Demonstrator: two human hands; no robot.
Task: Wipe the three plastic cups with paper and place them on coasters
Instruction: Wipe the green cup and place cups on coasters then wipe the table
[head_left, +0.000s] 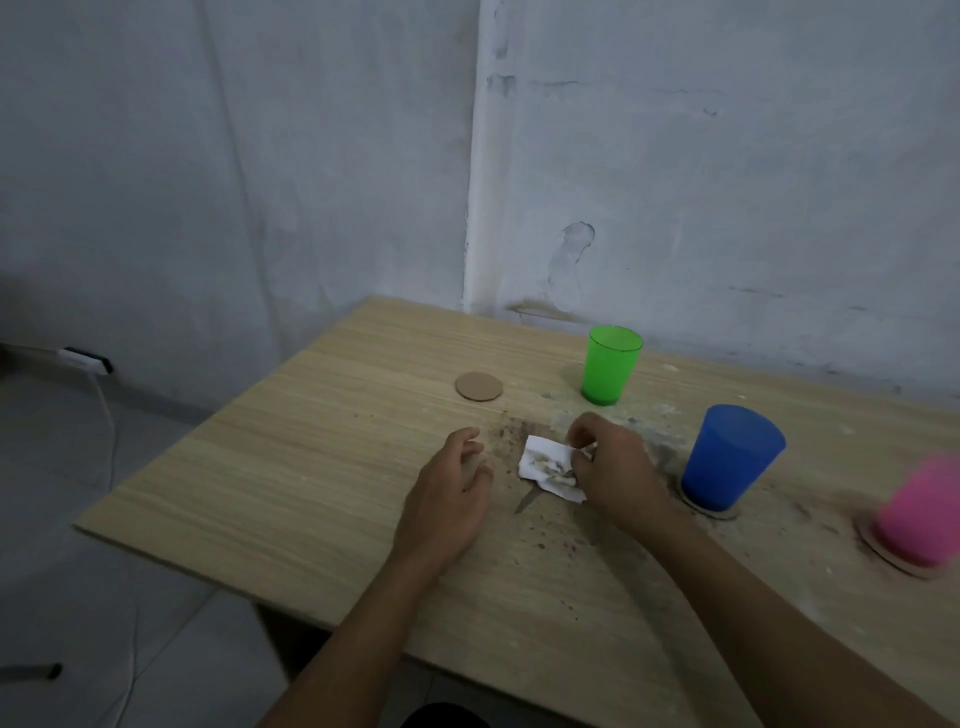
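The soiled paper (550, 470) is pinched flat on the tabletop (311, 467) by the right hand (610, 467), the left hand (449, 493) resting open alongside, the upright green cup (610, 371) beyond the grip, the bare coaster (479, 386) beyond-left.

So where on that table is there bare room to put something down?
The table's left half, left of the left hand and near the free coaster. Crowded on the right: green cup, blue cup, pink cup, paper, crumbs.
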